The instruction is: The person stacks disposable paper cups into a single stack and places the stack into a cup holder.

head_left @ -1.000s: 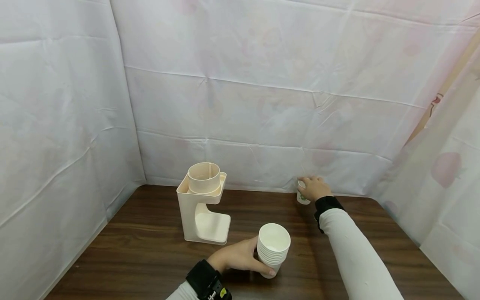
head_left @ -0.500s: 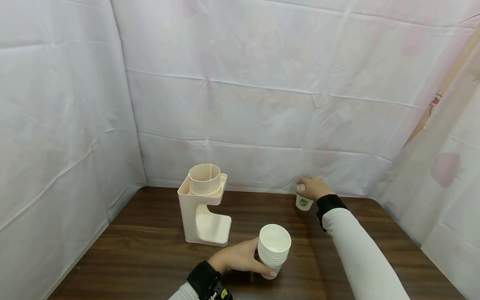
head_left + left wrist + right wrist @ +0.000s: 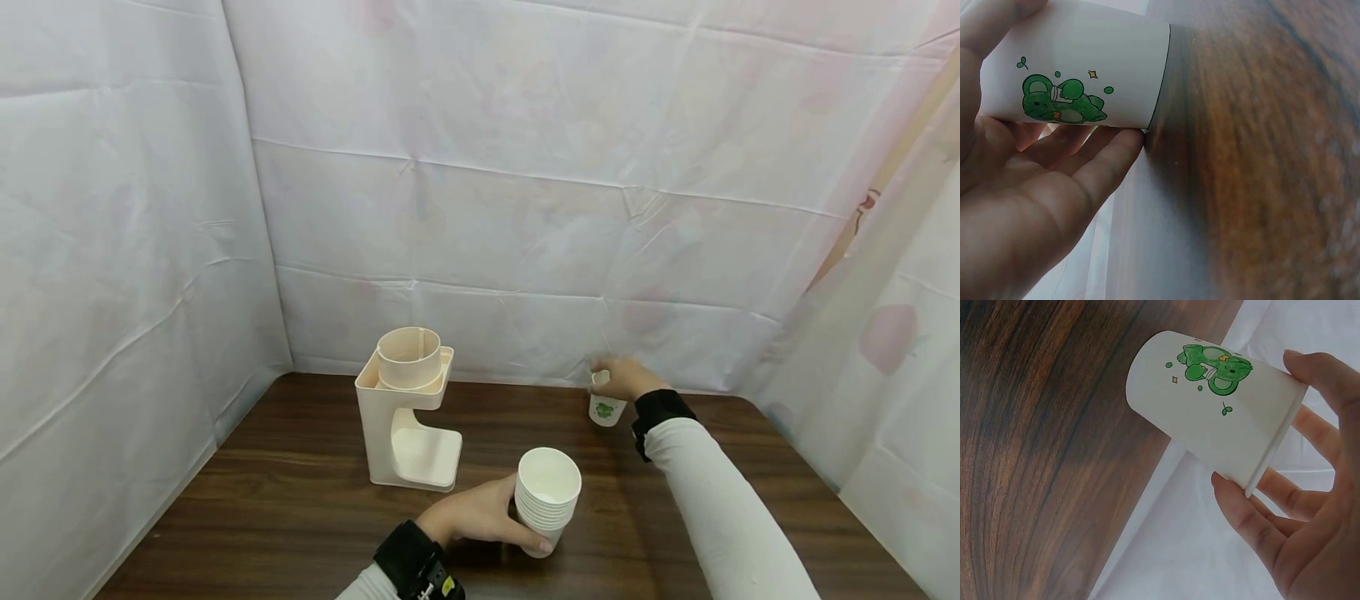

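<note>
My left hand curls round a stack of nested white paper cups on the near part of the table. The left wrist view shows a green bear print on the outermost paper cup, whose base is right at the wood. At the back of the table, my right hand reaches out and holds a single white paper cup by its rim from above. That paper cup has the same green bear print, and thumb and fingers grip its rim in the right wrist view.
A cream cup-dispenser-like stand with a round tube on top and a flat foot stands left of the stack. White cloth hangs behind the dark wooden table and at both sides.
The single cup has come slightly nearer and turned, so its green print now faces the head camera. My left hand and the stack have stayed in place.
</note>
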The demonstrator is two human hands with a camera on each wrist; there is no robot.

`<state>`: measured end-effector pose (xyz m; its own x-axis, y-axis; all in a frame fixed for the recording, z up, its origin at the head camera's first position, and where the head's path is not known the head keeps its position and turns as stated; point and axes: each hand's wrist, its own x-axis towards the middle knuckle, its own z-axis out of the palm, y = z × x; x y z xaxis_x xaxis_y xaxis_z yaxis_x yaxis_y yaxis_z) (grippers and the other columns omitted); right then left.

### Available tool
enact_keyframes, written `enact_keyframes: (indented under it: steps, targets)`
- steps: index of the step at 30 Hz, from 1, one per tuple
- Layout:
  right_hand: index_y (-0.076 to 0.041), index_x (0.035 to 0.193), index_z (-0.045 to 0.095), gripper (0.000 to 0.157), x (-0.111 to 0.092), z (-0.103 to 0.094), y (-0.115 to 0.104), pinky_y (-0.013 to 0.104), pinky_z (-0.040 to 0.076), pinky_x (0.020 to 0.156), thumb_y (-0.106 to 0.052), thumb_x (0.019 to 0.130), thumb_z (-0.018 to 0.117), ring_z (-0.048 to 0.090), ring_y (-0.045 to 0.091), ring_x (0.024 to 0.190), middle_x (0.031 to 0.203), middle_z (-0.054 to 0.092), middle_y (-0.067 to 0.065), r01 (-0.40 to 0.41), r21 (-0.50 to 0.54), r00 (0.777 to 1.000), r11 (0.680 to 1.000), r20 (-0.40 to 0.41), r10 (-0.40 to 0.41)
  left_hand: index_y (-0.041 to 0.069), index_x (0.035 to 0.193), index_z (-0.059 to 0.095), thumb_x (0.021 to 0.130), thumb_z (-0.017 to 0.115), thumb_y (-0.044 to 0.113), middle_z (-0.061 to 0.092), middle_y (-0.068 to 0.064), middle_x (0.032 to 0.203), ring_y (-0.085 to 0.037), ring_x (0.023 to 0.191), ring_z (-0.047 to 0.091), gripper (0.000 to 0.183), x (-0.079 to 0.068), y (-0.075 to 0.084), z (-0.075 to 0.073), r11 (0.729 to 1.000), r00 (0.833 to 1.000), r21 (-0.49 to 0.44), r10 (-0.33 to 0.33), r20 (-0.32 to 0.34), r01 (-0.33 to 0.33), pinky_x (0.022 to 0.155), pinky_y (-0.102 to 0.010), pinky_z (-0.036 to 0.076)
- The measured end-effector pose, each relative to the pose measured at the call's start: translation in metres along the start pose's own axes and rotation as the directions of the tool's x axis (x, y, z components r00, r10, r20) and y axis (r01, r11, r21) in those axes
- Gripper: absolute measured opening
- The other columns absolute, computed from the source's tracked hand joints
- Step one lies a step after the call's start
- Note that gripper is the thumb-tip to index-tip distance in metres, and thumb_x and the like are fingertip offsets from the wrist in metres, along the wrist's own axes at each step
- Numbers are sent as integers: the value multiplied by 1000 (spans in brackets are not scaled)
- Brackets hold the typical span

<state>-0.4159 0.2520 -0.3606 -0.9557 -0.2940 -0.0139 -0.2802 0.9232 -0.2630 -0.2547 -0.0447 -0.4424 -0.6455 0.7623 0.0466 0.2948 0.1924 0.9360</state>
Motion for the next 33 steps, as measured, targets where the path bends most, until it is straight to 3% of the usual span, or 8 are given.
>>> enact_keyframes:
  steps: [13,25,33]
  targets:
    - [-6,126,62,48,-6,4,2,50,52,77,-35,89,72,62,37,96,112,63,25,3,-6,999,1000,-51,-3,26,142,43,80,86,17,60,15,123,-5,117,54,75,2,0,1,1000,1000,16,-1,-6,2,102,-29,38]
    - [-3,129,60,48,-35,-12,-16,56,47,91,-33,93,71,55,44,116,130,58,27,89,6,995,996,45,-90,28,143,43,80,86,17,60,15,123,-5,118,54,77,3,2,0,1000,1000,9,-13,-14,13,102,-30,38]
    - [-8,129,64,47,-54,-13,-18,53,51,86,-37,93,70,57,42,114,128,60,25,138,13,990,990,6,-138,27,142,43,81,86,18,60,14,124,-5,118,54,75,4,0,1,1000,1000,-6,-7,-3,7,103,-29,37]
